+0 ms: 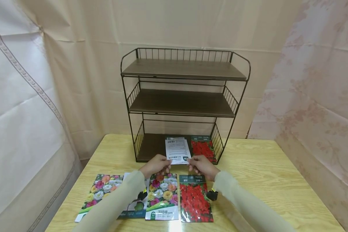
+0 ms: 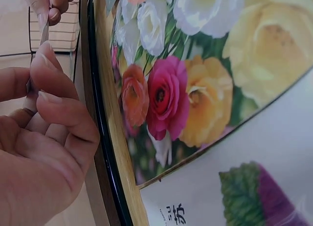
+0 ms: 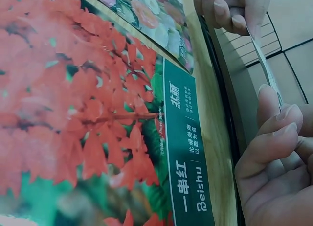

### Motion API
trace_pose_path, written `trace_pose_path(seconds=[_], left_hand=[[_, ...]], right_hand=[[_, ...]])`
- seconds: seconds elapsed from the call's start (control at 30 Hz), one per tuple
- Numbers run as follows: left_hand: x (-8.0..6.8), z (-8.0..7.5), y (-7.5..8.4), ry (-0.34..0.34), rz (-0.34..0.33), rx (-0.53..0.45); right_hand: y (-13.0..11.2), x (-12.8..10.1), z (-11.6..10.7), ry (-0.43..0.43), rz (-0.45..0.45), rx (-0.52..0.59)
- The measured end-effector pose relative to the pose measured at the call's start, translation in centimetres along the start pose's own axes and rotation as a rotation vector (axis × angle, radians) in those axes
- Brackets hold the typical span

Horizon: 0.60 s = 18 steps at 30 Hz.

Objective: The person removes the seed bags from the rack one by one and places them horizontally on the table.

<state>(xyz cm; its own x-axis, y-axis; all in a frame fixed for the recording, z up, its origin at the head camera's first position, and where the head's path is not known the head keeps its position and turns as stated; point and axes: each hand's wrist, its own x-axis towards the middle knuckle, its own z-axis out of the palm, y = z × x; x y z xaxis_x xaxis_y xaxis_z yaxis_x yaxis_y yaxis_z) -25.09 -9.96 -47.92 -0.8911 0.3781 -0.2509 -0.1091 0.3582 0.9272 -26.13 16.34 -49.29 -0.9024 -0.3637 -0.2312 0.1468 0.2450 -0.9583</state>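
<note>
Both hands hold a white printed seed packet [image 1: 178,150] by its near corners, over the front of the rack's bottom shelf. My left hand [image 1: 157,165] pinches the left corner between thumb and fingers; my right hand [image 1: 203,166] pinches the right one. In the left wrist view the left hand [image 2: 49,133] shows curled fingers at the thin packet edge. The right wrist view shows the right hand [image 3: 279,162] gripping the packet's edge [image 3: 266,69]. A red-flower seed packet [image 1: 202,148] lies on the bottom shelf, right of the held packet.
A three-tier black wire rack [image 1: 182,103] with dark boards stands on the wooden table [image 1: 264,174]. In front lie a red-flower packet [image 1: 195,199], a mixed-flower packet [image 1: 162,196], another mixed-flower packet [image 1: 100,191] and a partly covered leaf-picture packet [image 1: 137,206]. Curtains hang behind and beside.
</note>
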Motion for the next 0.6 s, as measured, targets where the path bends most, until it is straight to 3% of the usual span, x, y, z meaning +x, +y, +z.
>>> trace_pose_path(seconds=[0.33,0.6], left_hand=[[-0.1,0.8,-0.3,-0.009,0.004,0.007],[-0.7,1.2,0.4,-0.026,0.004,0.005]], right_hand=[[0.2,-1.2,-0.2,-0.001,-0.016,-0.044],[0.1,-2.0,-0.4,-0.013,-0.025,-0.038]])
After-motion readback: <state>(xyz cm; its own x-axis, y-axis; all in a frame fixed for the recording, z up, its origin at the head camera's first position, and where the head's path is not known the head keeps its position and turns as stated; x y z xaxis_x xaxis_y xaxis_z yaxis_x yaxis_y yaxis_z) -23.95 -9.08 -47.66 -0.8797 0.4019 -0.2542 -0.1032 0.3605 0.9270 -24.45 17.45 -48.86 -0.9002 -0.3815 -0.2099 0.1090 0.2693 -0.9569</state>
